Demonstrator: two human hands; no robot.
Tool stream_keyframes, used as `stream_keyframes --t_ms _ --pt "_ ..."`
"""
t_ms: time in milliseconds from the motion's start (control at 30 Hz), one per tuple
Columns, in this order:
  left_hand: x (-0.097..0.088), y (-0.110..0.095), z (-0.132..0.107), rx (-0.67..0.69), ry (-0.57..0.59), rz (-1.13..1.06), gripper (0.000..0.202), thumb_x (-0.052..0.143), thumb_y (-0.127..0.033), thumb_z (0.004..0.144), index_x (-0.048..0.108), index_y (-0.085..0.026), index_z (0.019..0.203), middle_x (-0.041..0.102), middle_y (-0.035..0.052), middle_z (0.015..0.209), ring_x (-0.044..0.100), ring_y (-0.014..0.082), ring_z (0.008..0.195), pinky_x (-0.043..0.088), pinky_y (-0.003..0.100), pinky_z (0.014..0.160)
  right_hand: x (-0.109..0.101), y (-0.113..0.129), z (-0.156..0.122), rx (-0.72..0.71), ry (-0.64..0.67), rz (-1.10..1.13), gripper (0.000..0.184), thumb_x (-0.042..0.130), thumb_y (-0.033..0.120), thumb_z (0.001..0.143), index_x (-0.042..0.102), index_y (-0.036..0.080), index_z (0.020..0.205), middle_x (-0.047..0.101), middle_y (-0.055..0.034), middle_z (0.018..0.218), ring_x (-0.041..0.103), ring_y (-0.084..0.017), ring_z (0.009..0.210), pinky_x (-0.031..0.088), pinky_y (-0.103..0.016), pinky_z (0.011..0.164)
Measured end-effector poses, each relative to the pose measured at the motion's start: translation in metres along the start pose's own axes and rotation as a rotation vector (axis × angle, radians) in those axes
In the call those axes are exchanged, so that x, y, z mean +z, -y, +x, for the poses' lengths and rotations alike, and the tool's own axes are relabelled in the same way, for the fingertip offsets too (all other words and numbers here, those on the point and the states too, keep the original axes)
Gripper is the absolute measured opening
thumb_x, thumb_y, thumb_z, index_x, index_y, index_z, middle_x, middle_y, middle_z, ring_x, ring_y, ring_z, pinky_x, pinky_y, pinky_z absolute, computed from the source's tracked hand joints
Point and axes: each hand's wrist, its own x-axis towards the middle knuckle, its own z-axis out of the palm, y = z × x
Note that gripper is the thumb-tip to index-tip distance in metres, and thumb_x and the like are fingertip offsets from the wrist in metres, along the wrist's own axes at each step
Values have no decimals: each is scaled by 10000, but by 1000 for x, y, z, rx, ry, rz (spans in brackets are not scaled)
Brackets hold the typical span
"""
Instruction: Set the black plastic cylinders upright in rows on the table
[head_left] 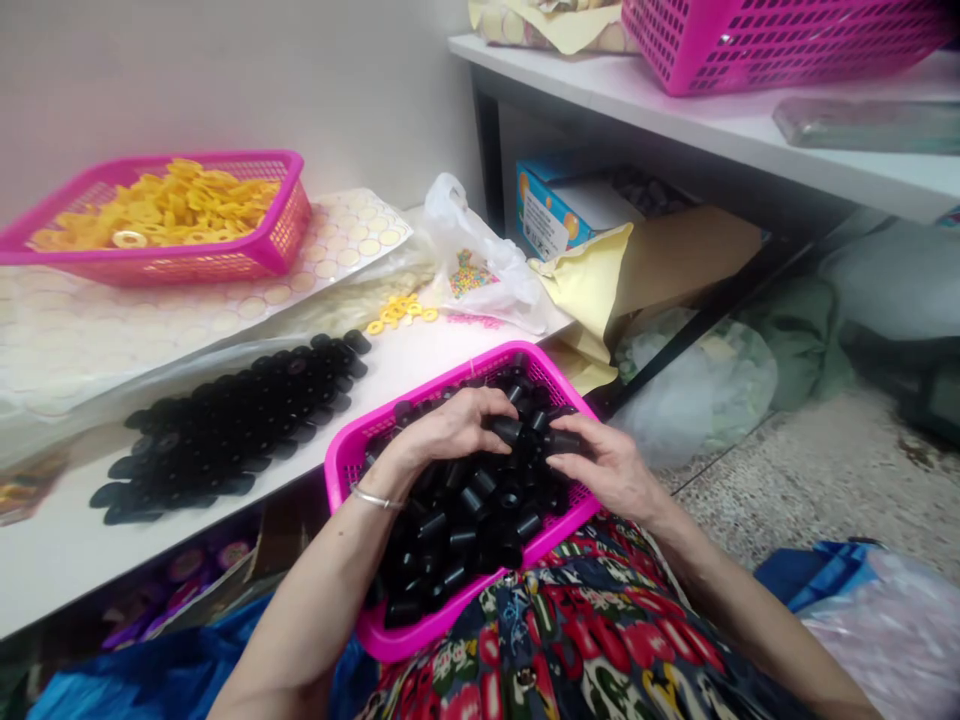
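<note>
A pink plastic basket (341,440) filled with small black cylindrical caps (480,490) rests against my lap and the table's front edge. My left hand (469,420), with a bangle at the wrist, reaches over the far side of the basket and closes on a black cap (508,430). Coming in from the right, my right hand (604,460) pinches another black cap (562,441) between thumb and fingers. Both hands are just above the heap, close together. Left of the basket, many black caps (240,425) are packed in slanting rows on the table.
A pink basket of yellow rings (180,205) stands at the back left on a patterned sheet. Loose yellow rings (401,313) lie beside a white plastic bag (484,265). A raised white shelf (570,85) holds a larger pink basket (750,50); an open carton (555,210) sits beneath.
</note>
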Motion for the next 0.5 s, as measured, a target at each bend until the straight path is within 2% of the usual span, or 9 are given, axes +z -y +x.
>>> stream_keyframes --t_ms 100,167,333,500 --pt "2 -6 -10 -46 -67 -248 326 732 -250 673 661 -148 975 648 24 903 576 173 849 450 269 795 5 12 4 -160 -27 -77 254 646 240 784 641 200 1035 653 -48 926 618 -176 840 516 -301 754" --pt "3 -11 -14 -63 -88 -321 330 742 -246 662 667 -144 967 650 15 876 578 167 829 455 260 779 6 16 6 -226 -47 -107 274 634 240 799 629 206 1071 649 -53 934 618 -175 839 515 -305 751" --pt "3 -16 -17 -32 -114 -298 261 737 -236 673 687 -144 912 621 1 811 557 148 769 439 238 720 7 20 11 -298 -12 -160 289 606 228 825 615 201 1113 643 -67 934 613 -173 821 512 -306 735" --pt "3 -14 -20 -5 -107 -216 238 713 -278 708 694 -153 910 601 -2 785 541 143 738 415 234 685 8 21 13 -286 19 -206 283 594 236 833 623 199 1113 646 -71 929 615 -180 816 511 -316 735"
